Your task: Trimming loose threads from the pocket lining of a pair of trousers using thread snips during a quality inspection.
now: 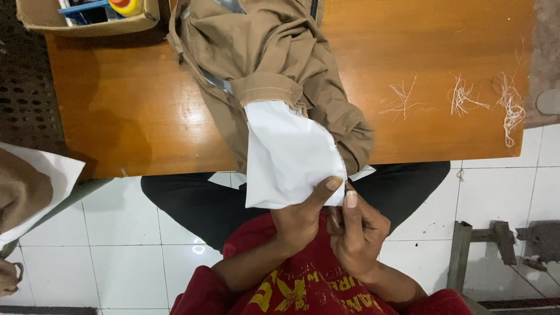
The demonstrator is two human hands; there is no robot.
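Note:
A khaki garment (268,52) lies bunched on the wooden table (128,105) and hangs over its near edge. A white pocket lining (286,154) is turned out of it. My left hand (303,219) pinches the lining's lower right corner, thumb on top. Beside it, my right hand (356,230) is closed at the lining's stitched right edge, thumb up; a small tool may be in its fingers, but I cannot make it out.
Loose white thread clippings (466,99) lie on the table's right part. A cardboard box (87,14) with small items sits at the back left. More khaki and white fabric (29,186) shows at the left edge. A metal frame (496,245) stands on the tiled floor.

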